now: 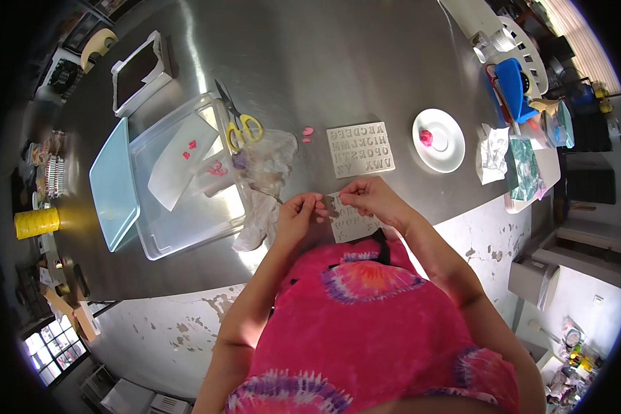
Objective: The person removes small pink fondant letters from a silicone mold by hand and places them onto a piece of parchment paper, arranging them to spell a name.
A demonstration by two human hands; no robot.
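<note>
A pale letter mould (352, 224) lies at the table edge, close against my body. Over its upper edge, my right hand (371, 199) has thumb and fingertips pinched together; whatever they hold is too small to make out. Just left of that mould, my left hand (301, 212) is closed in a pinch, its contents hidden. Farther up sits a second alphabet mould (360, 150) with rows of letter cavities. Small pink pieces (307, 131) rest to its left. On the right, a white plate (450, 156) carries a pink lump (426, 139).
A clear plastic tub (160, 238) holds white paper (169, 181) with small pink letters. Nearby are its blue lid (114, 186), yellow-handled scissors (245, 131) and crumpled plastic wrap (272, 159). Crumpled white paper (493, 155) and a blue container (514, 86) stand at the right.
</note>
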